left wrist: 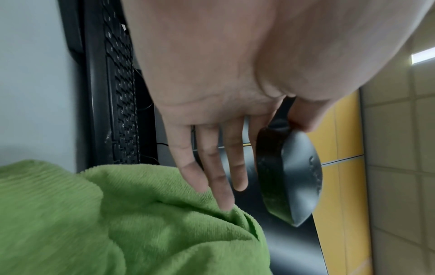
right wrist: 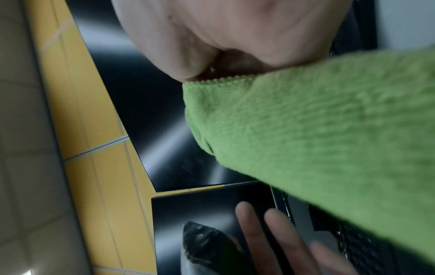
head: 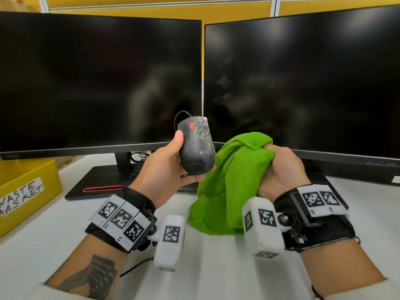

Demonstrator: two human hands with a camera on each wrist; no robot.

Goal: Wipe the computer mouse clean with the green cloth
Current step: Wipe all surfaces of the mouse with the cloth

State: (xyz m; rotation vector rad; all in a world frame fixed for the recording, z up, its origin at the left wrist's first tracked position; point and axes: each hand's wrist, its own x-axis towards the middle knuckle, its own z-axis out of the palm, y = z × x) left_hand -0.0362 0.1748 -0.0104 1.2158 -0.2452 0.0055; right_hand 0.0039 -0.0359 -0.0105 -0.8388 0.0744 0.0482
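Observation:
A black wired computer mouse (head: 197,148) with an orange scroll wheel is raised in front of the monitors, its right half smeared with whitish grime. My left hand (head: 171,163) holds it, thumb on its left side and fingers underneath. In the left wrist view the mouse (left wrist: 292,176) is pinched between thumb and index finger while the other fingers (left wrist: 212,167) lie straight. My right hand (head: 279,169) grips a bunched green cloth (head: 233,180), which hangs down to the desk just right of the mouse. The cloth (right wrist: 317,139) fills much of the right wrist view.
Two dark monitors stand close behind, left (head: 97,83) and right (head: 303,83). A yellow box labelled waste basket (head: 26,187) sits at the left edge. A black keyboard (left wrist: 120,93) lies under the monitors. The white desk (head: 216,267) stretches toward me.

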